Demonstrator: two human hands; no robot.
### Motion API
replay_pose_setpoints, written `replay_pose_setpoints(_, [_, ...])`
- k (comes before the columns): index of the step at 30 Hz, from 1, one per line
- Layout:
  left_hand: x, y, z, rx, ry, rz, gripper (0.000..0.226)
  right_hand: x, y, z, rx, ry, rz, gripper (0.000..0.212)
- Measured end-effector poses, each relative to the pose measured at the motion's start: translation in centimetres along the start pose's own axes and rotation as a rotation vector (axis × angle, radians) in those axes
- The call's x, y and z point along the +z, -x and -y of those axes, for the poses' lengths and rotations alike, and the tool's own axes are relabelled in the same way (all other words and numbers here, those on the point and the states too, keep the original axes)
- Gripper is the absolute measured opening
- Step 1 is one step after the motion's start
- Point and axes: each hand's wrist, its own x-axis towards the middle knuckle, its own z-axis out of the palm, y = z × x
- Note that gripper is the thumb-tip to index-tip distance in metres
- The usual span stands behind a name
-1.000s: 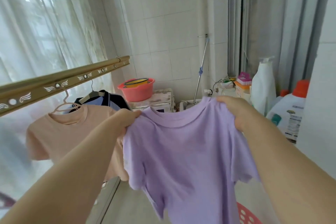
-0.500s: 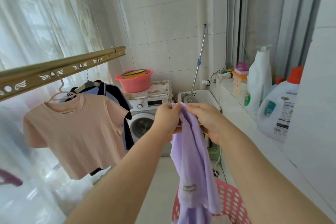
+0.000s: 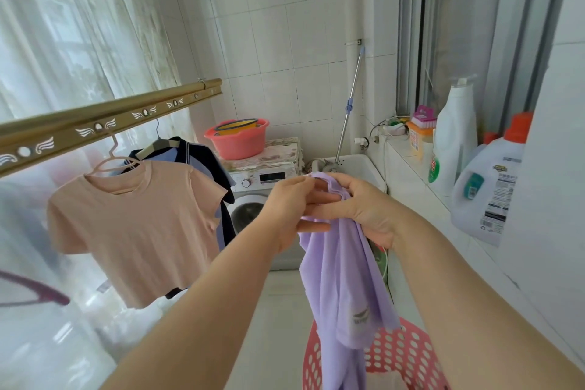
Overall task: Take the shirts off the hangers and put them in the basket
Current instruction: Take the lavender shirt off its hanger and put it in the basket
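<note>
A lilac shirt [image 3: 343,282] hangs folded lengthwise in front of me, its lower end over the pink perforated basket [image 3: 402,355] on the floor. My right hand [image 3: 364,209] grips its bunched collar from the right. My left hand [image 3: 291,209] meets it from the left, fingers on the same fabric. On the gold drying rail [image 3: 104,120] at left, a peach shirt [image 3: 133,225] hangs on a pink hanger [image 3: 110,161]. Behind it a navy and blue shirt [image 3: 202,161] hangs on another hanger.
A washing machine [image 3: 259,199] stands at the back with a pink basin [image 3: 239,141] on top. Beside it is a white sink [image 3: 357,168] with a mop pole [image 3: 348,108]. Detergent bottles [image 3: 484,187] line the tiled ledge at right. A dark hanger [image 3: 38,291] shows at far left.
The shirt was spread wide between my hands; they have come together, folding it lengthwise. It now hangs narrow above the basket, and my view has tilted down.
</note>
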Motion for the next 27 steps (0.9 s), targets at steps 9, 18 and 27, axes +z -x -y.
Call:
replay_pose_setpoints(9, [-3.6,-1.9,1.7,0.284,-0.264,-0.052,0.063,-0.5,-0.3,1.6,0.092,-0.1,0.091,0.068])
replay_pose_setpoints(18, [-3.8,-3.3,-1.2,0.396,-0.242,-0.1,0.011,-2.3,-0.3,1.0,0.033,0.424,-0.157,0.052])
replay_pose_setpoints(27, [-4.4,-5.0,-6.7,0.519,-0.794,-0.057,0.009,-5.3,0.5,-1.8,0.159,0.942,-0.43,0.028])
